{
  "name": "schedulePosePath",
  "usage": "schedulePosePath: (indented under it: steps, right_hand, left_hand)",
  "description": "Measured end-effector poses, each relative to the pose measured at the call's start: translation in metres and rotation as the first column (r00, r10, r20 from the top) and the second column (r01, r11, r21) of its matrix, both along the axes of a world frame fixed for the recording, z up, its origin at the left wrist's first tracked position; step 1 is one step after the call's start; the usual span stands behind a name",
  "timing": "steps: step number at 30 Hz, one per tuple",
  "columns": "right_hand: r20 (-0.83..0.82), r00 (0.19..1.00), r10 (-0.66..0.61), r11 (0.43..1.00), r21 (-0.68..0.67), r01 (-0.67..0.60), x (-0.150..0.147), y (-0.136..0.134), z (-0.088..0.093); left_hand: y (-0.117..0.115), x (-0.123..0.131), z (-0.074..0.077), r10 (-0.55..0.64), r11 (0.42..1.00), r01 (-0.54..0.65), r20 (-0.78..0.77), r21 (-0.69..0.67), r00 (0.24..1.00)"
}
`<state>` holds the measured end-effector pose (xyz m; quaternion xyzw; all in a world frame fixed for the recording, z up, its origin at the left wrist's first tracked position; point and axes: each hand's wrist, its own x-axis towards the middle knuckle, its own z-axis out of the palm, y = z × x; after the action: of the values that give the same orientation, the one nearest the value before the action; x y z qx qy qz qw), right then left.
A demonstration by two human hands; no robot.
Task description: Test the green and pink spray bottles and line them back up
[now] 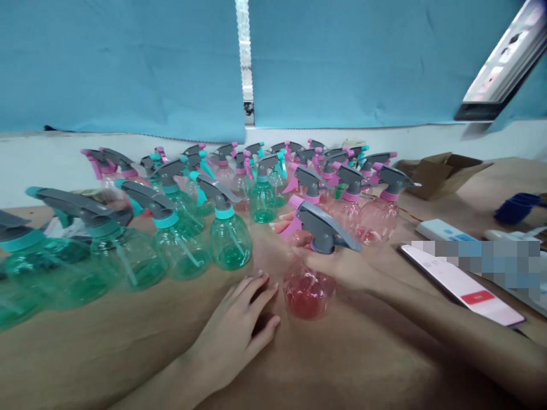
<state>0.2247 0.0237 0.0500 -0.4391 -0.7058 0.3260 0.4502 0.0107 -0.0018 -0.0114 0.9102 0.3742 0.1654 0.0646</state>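
Right before you, the pink-tinted spray bottle [310, 299] stands on the brown tabletop [128, 359], just beyond your left fingertips. Its clear, rounded body shines with glare and looks a deeper red toward the base; on top sits a grey spray head [322, 228] with a pink nozzle and pink trigger, the nozzle turned toward your left. Your right hand [320, 261] is wrapped around its neck, fingers curled about the upper part. Your left hand [241, 313] is palm down beside it, fingers loosely apart and holding nothing.

Your right hand covers most of the collar and shoulder, so you can't see how the head meets the body. Glare muddles what lies inside. At your far left, a green spray bottle [17, 279] is cut off by the edge, and the back bottles overlap too much to count. Pixelation hides things beside the smartphone [461, 285].
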Motion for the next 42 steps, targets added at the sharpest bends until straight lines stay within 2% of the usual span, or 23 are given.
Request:
schedulePosePath:
  steps: [3, 13, 19, 23, 29, 33, 38, 42]
  right_hand:
    - [-0.042, 0.999, -0.017, 0.998, -0.069, 0.014, -0.0005, 0.0007, 0.0011]
    - [-0.062, 0.998, -0.017, 0.991, -0.137, 0.008, -0.0029, -0.0035, 0.0071]
    - [-0.034, 0.999, -0.002, 0.998, -0.061, 0.0, -0.0021, -0.0034, 0.0087]
    - [-0.036, 0.999, 0.018, 0.998, -0.056, -0.02, 0.0004, -0.0005, 0.0046]
    - [0.053, 0.998, 0.029, 0.998, -0.059, -0.026, 0.0009, -0.0023, 0.006]
    - [0.02, 1.0, 0.007, 0.997, -0.075, -0.006, 0.0009, -0.0041, 0.0075]
    - [-0.018, 0.998, 0.06, 0.989, -0.135, -0.062, 0.0017, -0.0036, 0.0055]
    - [-0.058, 0.996, 0.063, 0.988, -0.135, -0.07, 0.0013, -0.0035, 0.0064]
  left_hand:
    - [0.0, 0.0, 0.0004, 0.001, 1.0, -0.001, 0.005, 0.0, 1.0]
    - [-0.0006, 0.0001, 0.0017, -0.005, 0.999, 0.008, -0.064, 0.047, 0.998]
    - [0.0001, 0.0002, 0.0023, -0.005, 0.998, 0.009, -0.079, 0.059, 0.997]
    - [0.0, 0.0002, 0.0028, -0.007, 0.998, 0.012, -0.086, 0.06, 0.996]
    - [-0.0006, 0.0004, 0.0025, -0.011, 0.998, 0.017, -0.099, 0.064, 0.995]
    - [0.0, 0.0006, 0.0018, -0.009, 0.997, 0.016, -0.098, 0.071, 0.995]
    - [-0.0001, 0.0001, 0.0001, -0.01, 0.997, 0.016, -0.082, 0.072, 0.997]
    - [-0.0005, -0.0001, 0.0008, -0.014, 0.998, 0.018, -0.073, 0.066, 0.997]
